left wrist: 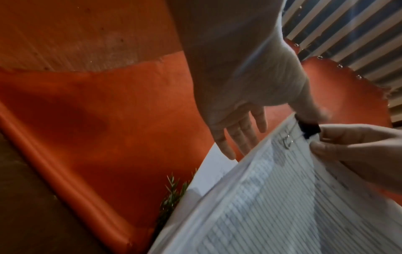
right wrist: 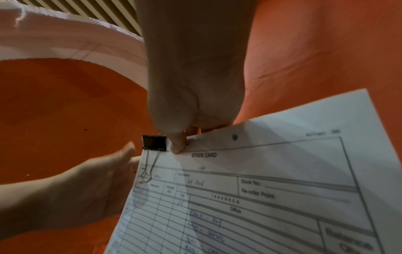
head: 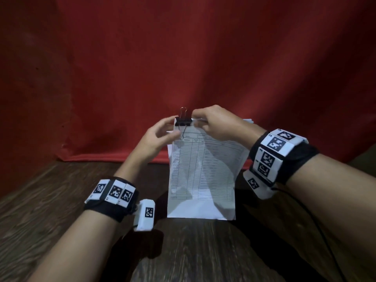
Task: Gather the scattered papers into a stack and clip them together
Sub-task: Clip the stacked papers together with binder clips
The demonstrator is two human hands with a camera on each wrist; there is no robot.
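Pinching the top edge of the papers (head: 203,169) just right of the clip (head: 183,121), the right hand (head: 218,124) holds the stack upright above the table (head: 50,200), thumb on the front sheet, other fingers behind. Left hand (head: 155,139) loose, fingers straight, holding nothing; fingertips just beside the stack's left edge behind the clip; contact cannot be told. Clip: black, boxy body astride the top left corner of the stack; one wire handle folded flat on the front sheet, the other standing up. Front sheet: white, thin, printed "STOCK CARD", ruled grid with handwritten entries, one punched hole near the top edge. Table: dark wood grain. Red cloth (head: 183,58), matte with soft folds, hangs behind.
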